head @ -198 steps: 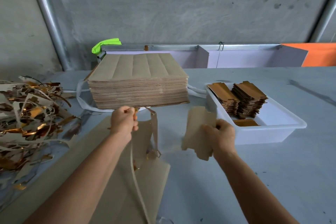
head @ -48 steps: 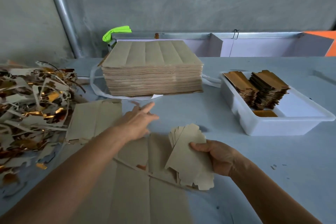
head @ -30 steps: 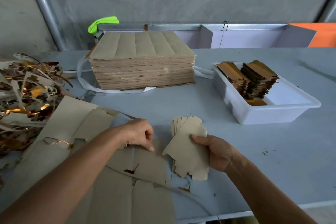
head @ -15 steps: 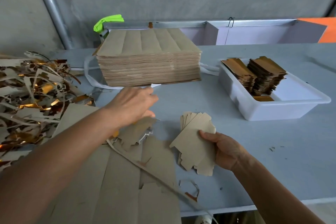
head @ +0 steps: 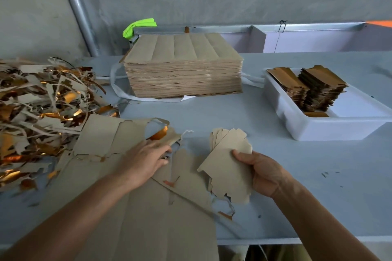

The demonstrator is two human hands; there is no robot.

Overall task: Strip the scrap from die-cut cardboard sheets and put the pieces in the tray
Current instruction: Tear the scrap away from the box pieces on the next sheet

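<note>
A die-cut cardboard sheet (head: 148,214) lies in front of me, partly torn, with a loose flap (head: 110,135) folded back at its upper left. My left hand (head: 144,160) grips the sheet's torn top edge, fingers curled on a piece with a gold underside. A fanned bundle of stripped pieces (head: 229,163) is held in my right hand (head: 263,172), just right of the sheet. The white tray (head: 331,131) at the right holds two stacks of gold-faced pieces (head: 314,89).
A tall stack of uncut sheets (head: 184,65) stands at the back centre on white strapping. A heap of scrap strips (head: 40,112) covers the left of the grey table (head: 297,165). The table's front edge runs just below my right forearm.
My left hand came down from above the sheet and took hold of its torn top edge. The right hand kept the bundle nearly still.
</note>
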